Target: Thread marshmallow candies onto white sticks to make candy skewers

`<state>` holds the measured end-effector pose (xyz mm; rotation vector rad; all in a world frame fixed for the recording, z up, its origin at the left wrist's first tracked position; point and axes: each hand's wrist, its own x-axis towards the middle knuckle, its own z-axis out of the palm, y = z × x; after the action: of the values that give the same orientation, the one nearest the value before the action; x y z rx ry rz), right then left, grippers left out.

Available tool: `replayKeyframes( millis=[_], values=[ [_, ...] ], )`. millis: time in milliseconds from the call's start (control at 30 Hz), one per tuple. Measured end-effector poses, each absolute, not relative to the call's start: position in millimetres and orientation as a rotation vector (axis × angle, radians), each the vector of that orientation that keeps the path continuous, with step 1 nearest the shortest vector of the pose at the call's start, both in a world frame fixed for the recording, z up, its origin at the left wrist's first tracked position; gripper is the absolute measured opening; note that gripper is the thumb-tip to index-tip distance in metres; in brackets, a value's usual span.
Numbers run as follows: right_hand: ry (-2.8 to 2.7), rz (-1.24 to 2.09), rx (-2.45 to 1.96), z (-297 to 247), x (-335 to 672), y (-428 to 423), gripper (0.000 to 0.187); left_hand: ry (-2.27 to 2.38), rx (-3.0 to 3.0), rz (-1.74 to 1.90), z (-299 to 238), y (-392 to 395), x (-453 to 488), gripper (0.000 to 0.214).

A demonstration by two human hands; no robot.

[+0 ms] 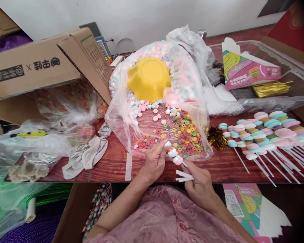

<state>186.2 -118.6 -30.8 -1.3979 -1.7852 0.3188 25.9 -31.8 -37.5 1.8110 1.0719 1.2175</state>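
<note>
My right hand [199, 180] is closed around the stick of a candy skewer [177, 159], threaded with pastel pink, white and blue marshmallows. Several spare white sticks [184, 176] jut out from the same hand. At the skewer's upper end, my left hand [154, 160] pinches a small blue-and-white marshmallow [168, 144]. Just beyond both hands, colourful candy rings [190, 135] lie on a clear plastic bag [118, 131]. Farther back in it are many loose marshmallows [177, 84] and an upturned yellow bowl [150, 77].
Finished marshmallow skewers [266, 131] lie in a pile at the right, beside gold twist ties [217, 139]. Behind them stands a clear plastic tray [258, 103] with a printed pink carton [252, 72]. A cardboard box [53, 64] and grey gloves [84, 157] are at the left.
</note>
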Motion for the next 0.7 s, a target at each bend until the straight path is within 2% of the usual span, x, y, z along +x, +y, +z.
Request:
replayKeyframes(
  millis=[267,567,700],
  values=[
    [-1.591,0.388,-1.483,-33.8,196.6,-114.1,0.026,1.081,1.509,1.17,-28.8,-32.7,29.7,0.035],
    [-1.595,0.429,-1.433,-25.1,187.7,-119.6,0.03,1.079,1.499,1.201,-31.8,-33.7,39.1,0.029],
    [-1.614,0.351,-1.446,-20.4,194.3,-119.9,0.031,1.074,1.357,1.177,-30.2,-39.3,46.7,0.036]
  ],
)
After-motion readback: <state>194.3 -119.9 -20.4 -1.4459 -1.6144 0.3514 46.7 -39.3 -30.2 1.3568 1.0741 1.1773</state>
